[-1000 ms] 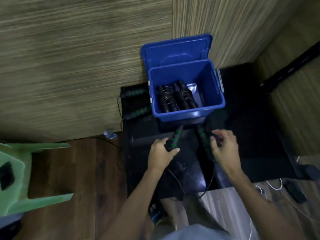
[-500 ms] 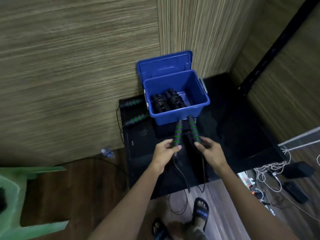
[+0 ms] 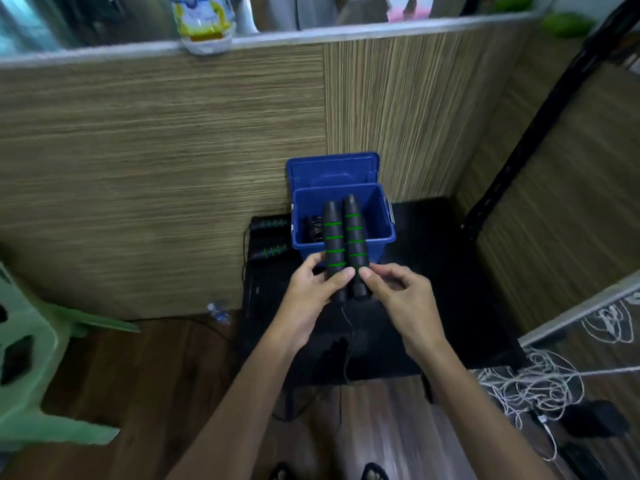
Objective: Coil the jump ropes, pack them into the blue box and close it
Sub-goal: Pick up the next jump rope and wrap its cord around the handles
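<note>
Both handles [image 3: 341, 247] now raised side by side, touching, gripped by left hand [image 3: 313, 292] and right hand [image 3: 398, 296]

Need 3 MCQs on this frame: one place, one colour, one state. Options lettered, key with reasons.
1. Where do the other two handles lie?
A. on the black table, left of the blue box
B. inside the box
C. on the floor

2. What colour are the rings on the held handles?
A. red
B. green
C. white

3. How is the blue box?
A. shut
B. upside down
C. open, lid standing behind it

Key: 1 A, both lie on the black table beside the box's left wall. 2 B, green bands cross each black grip between the left hand and right hand. 3 C, the inside shows.
</note>
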